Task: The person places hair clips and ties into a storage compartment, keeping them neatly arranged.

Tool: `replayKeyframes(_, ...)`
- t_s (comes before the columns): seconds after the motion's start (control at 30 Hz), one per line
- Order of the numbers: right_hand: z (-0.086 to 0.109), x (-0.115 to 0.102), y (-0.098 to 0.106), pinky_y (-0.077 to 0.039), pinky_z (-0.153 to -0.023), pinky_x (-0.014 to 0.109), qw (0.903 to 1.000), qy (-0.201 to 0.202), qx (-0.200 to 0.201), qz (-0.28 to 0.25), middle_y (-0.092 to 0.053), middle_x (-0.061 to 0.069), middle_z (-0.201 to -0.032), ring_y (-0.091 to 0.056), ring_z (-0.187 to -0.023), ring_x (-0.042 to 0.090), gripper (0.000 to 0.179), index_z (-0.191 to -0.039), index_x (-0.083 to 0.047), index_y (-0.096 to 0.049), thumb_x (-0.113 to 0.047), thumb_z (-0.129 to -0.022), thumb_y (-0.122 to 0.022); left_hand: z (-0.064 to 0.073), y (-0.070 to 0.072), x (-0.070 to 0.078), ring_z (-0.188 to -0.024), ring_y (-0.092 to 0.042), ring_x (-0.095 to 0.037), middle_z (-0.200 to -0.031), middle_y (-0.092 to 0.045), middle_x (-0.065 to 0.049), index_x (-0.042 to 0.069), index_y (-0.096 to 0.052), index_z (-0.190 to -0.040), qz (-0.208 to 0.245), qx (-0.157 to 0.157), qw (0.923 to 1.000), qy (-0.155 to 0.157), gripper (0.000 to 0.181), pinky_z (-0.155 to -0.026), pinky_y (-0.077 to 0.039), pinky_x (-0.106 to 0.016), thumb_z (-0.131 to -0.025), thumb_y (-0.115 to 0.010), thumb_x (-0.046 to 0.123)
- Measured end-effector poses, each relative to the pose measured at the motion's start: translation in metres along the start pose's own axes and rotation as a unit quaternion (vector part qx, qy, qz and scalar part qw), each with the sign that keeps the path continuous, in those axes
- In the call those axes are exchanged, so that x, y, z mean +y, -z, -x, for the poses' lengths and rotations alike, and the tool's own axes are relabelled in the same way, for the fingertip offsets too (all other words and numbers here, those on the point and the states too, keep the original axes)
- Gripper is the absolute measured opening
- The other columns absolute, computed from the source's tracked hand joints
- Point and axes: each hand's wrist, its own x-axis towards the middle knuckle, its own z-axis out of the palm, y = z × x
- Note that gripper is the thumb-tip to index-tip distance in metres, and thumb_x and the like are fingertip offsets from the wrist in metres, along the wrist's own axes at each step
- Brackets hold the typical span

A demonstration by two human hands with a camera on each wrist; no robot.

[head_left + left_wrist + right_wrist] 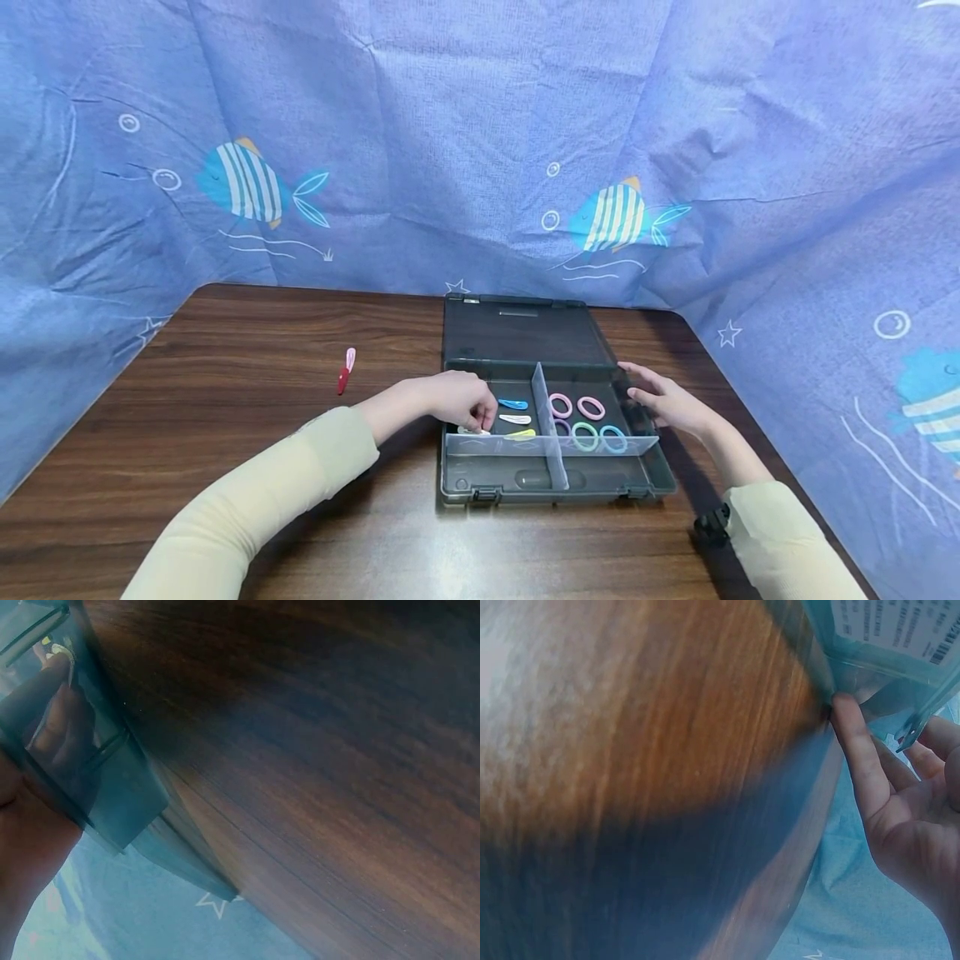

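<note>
A dark see-through plastic storage box (517, 498) with dividers lies on the table, its lid folded back. My left hand (457, 398) reaches into the back left compartment and pinches a white hair clip (482, 432), partly hidden by the fingers. Beside that hand lie a blue hair clip (513, 404), a white one (515, 419) and a yellow one (522, 434). At the box's right side, my right hand (667, 402) holds the wall between thumb and fingers. In the right wrist view a finger (861, 750) lies against the outside of the box.
Several coloured hair ties (591, 408) lie in the back right compartment. On the table to the left are a pink hair clip (351, 358) and a red hair clip (343, 381). A blue cloth (465, 150) with fish prints hangs behind the table (300, 333).
</note>
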Motion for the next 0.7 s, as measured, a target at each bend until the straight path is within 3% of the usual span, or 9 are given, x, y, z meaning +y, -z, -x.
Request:
replayKeyframes(0.27,0.000,0.001,0.001,-0.049,-0.082,0.054,0.9999,0.003,0.002,0.010,-0.026,0.030,-0.146,-0.041,-0.125,0.046,0.057,-0.151,-0.018,-0.017,-0.024,-0.101,-0.043,-0.001,-0.001,-0.002,-0.063,-0.050,0.001,-0.064,-0.056,0.020,0.025,-0.067,-0.078,-0.005,0.003,1.0000,0.000,0.011,-0.064,-0.041,-0.021,-0.081,-0.073,0.017)
replayKeyframes(0.53,0.001,0.001,0.000,-0.050,-0.081,0.052,0.9999,0.006,0.001,0.012,-0.028,0.032,-0.145,-0.040,-0.126,0.046,0.057,-0.151,-0.017,-0.017,-0.024,-0.101,-0.043,0.004,0.005,-0.004,-0.064,-0.050,0.002,-0.068,-0.058,0.014,0.015,-0.069,-0.083,0.054,0.018,0.9972,-0.048,0.008,-0.064,-0.044,-0.017,-0.081,-0.070,0.008)
replayKeyframes(0.7,0.001,0.000,-0.001,-0.050,-0.081,0.054,0.9999,0.005,0.002,0.009,-0.022,0.030,-0.148,-0.043,-0.124,0.046,0.057,-0.151,-0.016,-0.017,-0.022,-0.101,-0.043,0.009,0.010,-0.005,-0.067,-0.053,0.000,-0.072,-0.060,0.013,0.015,-0.068,-0.084,0.069,0.031,0.9962,-0.045,0.007,-0.066,-0.045,-0.018,-0.083,-0.070,0.008)
